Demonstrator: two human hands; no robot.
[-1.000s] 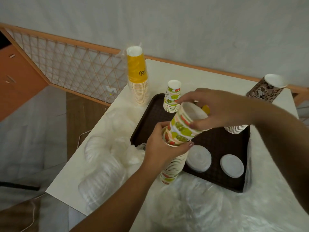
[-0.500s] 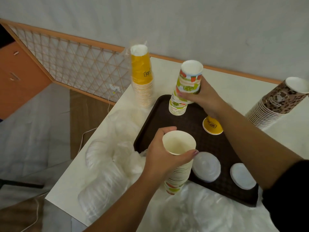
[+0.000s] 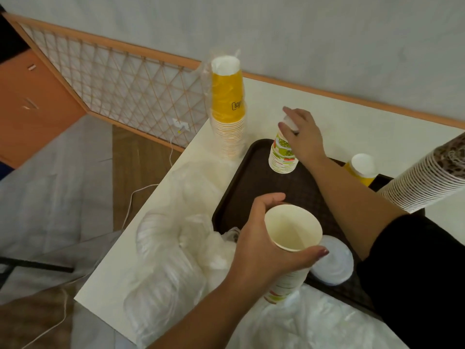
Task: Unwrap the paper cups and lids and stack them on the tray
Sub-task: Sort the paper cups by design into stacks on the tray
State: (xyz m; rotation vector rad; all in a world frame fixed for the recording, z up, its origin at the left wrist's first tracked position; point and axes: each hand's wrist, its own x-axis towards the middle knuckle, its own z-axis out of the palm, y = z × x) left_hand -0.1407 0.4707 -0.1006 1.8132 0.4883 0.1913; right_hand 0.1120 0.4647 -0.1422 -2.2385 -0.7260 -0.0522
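Note:
A dark brown tray [image 3: 251, 177] lies on the white table. My left hand [image 3: 261, 243] grips a stack of fruit-print paper cups [image 3: 292, 235] at the tray's near edge, open mouth up. My right hand [image 3: 303, 136] rests on top of a short fruit-print cup stack [image 3: 280, 157] standing upside down at the tray's far side, fingers over its top. A white lid [image 3: 332, 260] lies on the tray by the held stack. A yellow cup [image 3: 362, 170] stands upside down on the tray's far right.
A tall yellow cup stack [image 3: 227, 109] in clear wrap stands off the tray's far-left corner. A brown patterned cup stack [image 3: 427, 177] leans in from the right. Wrapped clear lids [image 3: 163, 248] and loose plastic wrap [image 3: 314, 318] cover the near table. The table edge drops off at left.
My right hand carried cups pulled off the held stack to the far side of the tray and set them down onto the short stack there. My left hand kept hold of its stack.

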